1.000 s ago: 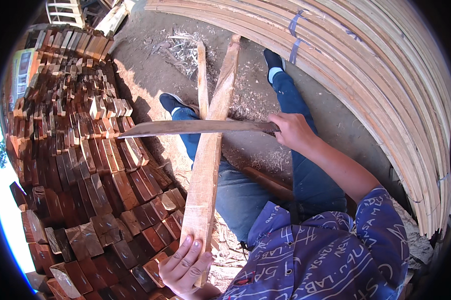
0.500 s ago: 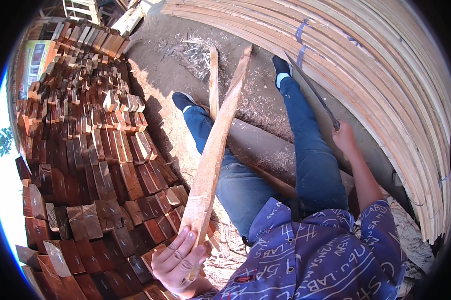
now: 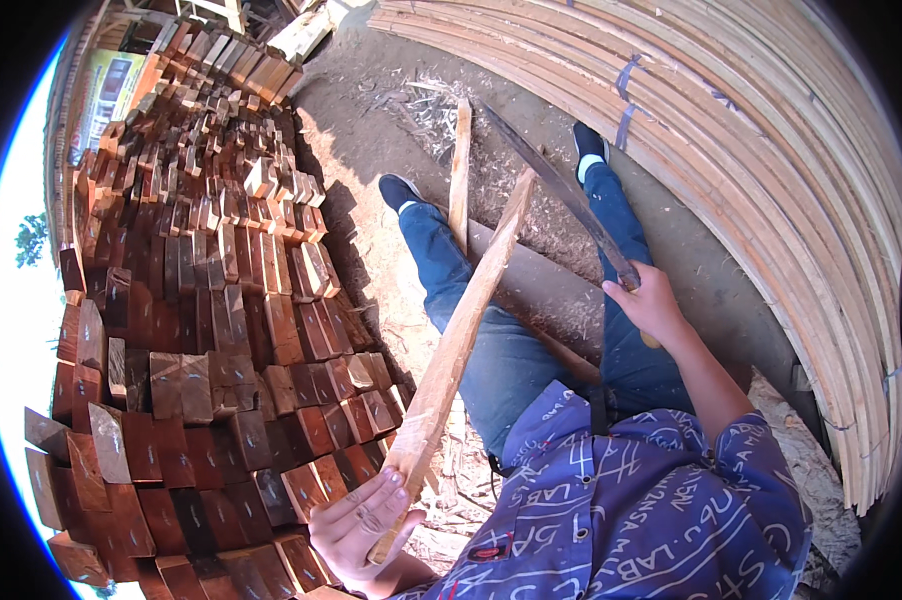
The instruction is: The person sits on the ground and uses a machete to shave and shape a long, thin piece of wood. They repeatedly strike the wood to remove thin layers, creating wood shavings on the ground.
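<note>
I sit on the ground with my legs stretched out. My left hand (image 3: pixel 359 520) grips the near end of a long pale wooden slat (image 3: pixel 461 335) that slants up and away over my left leg. My right hand (image 3: pixel 654 305) is closed on the handle of a long dark blade (image 3: pixel 556 185), which points up and left, its edge close to the slat's far end. A second pale slat (image 3: pixel 460 170) lies on the ground beyond my left foot.
A big stack of reddish-brown wood blocks (image 3: pixel 201 330) fills the left side. Bundles of long curved pale strips (image 3: pixel 771 160) tied with blue bands run along the right. Wood shavings (image 3: pixel 421 100) litter the dirt ahead of my feet.
The blade first lay crosswise on the slat, then swung out to my right, and now comes back up toward the slat's far end. The slat has tilted further right.
</note>
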Demonstrator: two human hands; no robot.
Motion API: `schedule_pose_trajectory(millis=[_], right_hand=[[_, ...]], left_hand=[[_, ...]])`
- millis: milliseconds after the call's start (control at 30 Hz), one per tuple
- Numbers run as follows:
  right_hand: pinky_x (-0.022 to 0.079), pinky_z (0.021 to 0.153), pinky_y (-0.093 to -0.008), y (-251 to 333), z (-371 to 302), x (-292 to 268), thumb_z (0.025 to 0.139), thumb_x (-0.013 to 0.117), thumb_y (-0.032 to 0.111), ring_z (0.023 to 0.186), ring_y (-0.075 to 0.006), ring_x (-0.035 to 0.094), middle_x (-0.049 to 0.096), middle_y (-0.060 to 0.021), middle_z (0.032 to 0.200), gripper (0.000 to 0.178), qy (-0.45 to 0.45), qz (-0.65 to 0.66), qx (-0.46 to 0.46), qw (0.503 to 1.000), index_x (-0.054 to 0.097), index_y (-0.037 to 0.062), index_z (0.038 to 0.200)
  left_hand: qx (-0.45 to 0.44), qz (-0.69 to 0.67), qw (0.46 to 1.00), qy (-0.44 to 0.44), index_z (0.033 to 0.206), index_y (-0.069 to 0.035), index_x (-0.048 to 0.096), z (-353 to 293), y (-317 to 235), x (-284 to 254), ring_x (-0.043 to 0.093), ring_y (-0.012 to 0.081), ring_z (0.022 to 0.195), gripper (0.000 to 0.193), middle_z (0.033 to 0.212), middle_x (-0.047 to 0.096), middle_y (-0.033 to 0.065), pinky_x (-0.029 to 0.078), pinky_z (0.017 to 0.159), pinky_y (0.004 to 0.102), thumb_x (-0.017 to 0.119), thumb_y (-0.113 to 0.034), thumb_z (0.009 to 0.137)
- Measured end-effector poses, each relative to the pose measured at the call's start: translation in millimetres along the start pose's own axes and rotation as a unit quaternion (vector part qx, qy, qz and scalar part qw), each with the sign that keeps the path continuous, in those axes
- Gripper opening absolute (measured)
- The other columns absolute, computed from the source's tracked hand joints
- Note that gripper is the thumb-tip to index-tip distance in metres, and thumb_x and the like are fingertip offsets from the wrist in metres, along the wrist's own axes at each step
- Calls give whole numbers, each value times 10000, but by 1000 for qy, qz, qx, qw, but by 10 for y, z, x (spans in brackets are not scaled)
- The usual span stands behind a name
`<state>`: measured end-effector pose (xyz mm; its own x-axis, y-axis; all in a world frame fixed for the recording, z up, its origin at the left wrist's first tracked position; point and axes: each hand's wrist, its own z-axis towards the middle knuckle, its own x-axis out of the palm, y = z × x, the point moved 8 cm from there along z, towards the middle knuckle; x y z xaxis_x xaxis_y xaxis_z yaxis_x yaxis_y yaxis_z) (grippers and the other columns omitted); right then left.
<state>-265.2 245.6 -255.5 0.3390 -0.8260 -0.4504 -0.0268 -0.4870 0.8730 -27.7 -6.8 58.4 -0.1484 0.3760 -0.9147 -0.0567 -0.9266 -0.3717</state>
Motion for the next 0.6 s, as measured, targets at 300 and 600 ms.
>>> schedule_pose_trajectory(millis=[300,600], right_hand=[[505,618,-448,1130,-154,471,827,708,171,709,-357,667,646,-176,710,191,121,-37,-187,974,620,26,915],[499,611,-489,-53,400,665,854,696,215,654,-396,640,617,-197,652,213,66,-177,-76,979,604,22,860]], left_hand=[[16,5,1000,-11,990,7,740,188,-23,-22,742,331,785,323,886,728,225,589,610,296,798,-146,711],[54,16,998,-3,948,-21,737,97,-50,28,746,305,789,292,843,736,189,582,572,278,811,-219,747]])
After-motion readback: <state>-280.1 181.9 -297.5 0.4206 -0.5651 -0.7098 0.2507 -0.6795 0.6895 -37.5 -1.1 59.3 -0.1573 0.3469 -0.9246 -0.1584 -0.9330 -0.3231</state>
